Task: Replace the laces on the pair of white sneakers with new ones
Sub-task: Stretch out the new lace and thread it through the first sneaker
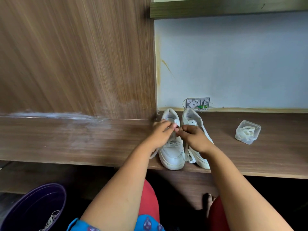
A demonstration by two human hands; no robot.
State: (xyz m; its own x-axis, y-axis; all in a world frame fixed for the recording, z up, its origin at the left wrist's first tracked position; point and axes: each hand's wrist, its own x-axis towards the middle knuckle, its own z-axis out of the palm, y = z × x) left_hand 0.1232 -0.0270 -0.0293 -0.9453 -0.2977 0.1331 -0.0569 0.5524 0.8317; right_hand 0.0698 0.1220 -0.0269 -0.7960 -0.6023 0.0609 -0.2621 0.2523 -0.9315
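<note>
Both hands meet over the left sneaker [172, 152], which stands on the wooden shelf [83, 139] with its toe toward the near edge and its heel at the far wall, so its long axis runs near to far. The left hand [160, 135] and right hand [194, 139] have their fingertips curled and drawn together just above the upper eyelets — they appear to pinch a lace [154, 153], whose loose end trails off to the left beside the shoe. The eyelets lie directly beneath the fingers, and both hands are equally close. The right sneaker [199, 157] stands touching or just beside it, under the right wrist, and could crowd that hand. A clear plastic box of laces [248, 132] sits well apart on the right. A purple bin [33, 209] holding a lace sits near left, below the shelf.
</note>
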